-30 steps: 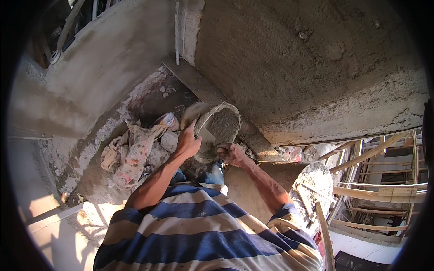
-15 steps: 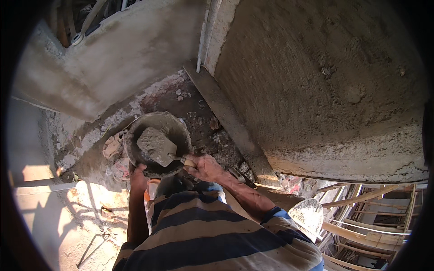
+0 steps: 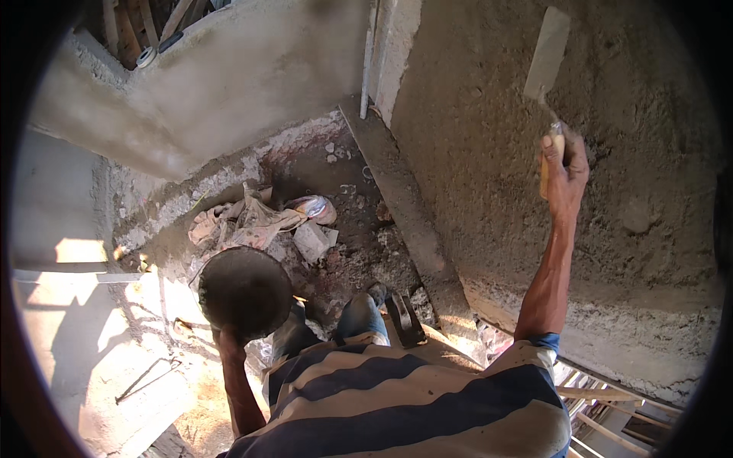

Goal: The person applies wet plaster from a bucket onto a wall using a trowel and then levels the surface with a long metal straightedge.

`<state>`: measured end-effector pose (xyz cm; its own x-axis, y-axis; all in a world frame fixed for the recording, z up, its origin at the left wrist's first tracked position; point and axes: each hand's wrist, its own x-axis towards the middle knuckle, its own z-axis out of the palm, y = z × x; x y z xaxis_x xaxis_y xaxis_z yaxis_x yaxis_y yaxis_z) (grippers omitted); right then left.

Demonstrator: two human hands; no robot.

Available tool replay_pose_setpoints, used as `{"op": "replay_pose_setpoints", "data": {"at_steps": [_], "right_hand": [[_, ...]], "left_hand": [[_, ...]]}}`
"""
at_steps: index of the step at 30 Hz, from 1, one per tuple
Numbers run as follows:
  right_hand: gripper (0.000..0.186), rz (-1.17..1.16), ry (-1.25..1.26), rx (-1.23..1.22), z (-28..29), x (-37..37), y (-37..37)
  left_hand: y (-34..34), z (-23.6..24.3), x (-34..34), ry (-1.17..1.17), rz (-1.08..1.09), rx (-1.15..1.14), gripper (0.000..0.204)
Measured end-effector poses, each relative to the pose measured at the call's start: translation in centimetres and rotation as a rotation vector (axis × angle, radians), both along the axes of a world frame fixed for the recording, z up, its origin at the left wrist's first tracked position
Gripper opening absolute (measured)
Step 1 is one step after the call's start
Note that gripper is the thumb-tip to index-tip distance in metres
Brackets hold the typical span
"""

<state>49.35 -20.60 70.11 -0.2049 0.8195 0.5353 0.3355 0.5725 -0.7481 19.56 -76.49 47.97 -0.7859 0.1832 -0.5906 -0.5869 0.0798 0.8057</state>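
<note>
My right hand (image 3: 567, 169) is stretched up to the right, its fingers wrapped around the pale wooden handle of a trowel (image 3: 548, 57). The trowel's long blade is in front of or against the rough mortar-covered wall (image 3: 489, 175); contact cannot be told. Low on the left, my left hand (image 3: 229, 342) is closed at the near rim of a dark round pan (image 3: 244, 288), partly hidden beneath it. What lies in the pan is too dark to make out.
A plank (image 3: 397, 198) runs along the wall's foot. Crumpled sacks (image 3: 256, 221) and rubble lie beyond the pan. A dark hand tool (image 3: 405, 319) rests beside my knee. A smoother low wall (image 3: 237, 84) stands at the far left. Bent metal rod (image 3: 149, 380) lies on the sunlit floor.
My right hand has swung up and right from the pan to the wall with the trowel. The pan, in my left hand, has moved nearer my body. The mortar lump no longer shows in it.
</note>
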Motion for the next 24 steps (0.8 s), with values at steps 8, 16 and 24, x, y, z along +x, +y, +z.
{"op": "replay_pose_setpoints", "data": {"at_steps": [8, 16, 24], "right_hand": [[0.03, 0.372, -0.953, -0.008, -6.1, -3.8, -18.1], [0.023, 0.384, -1.431, 0.033, -16.4, -17.0, -27.9], [0.028, 0.023, -1.572, 0.272, -14.4, -23.9, -27.6]], "left_hand": [[12.9, -2.9, -1.4, 0.046, -0.413, -0.036, 0.054], [21.4, -0.2, -3.4, 0.395, -0.787, 0.099, 0.057], [19.4, 2.8, -7.5, 0.438, -1.022, 0.188, 0.05]]}}
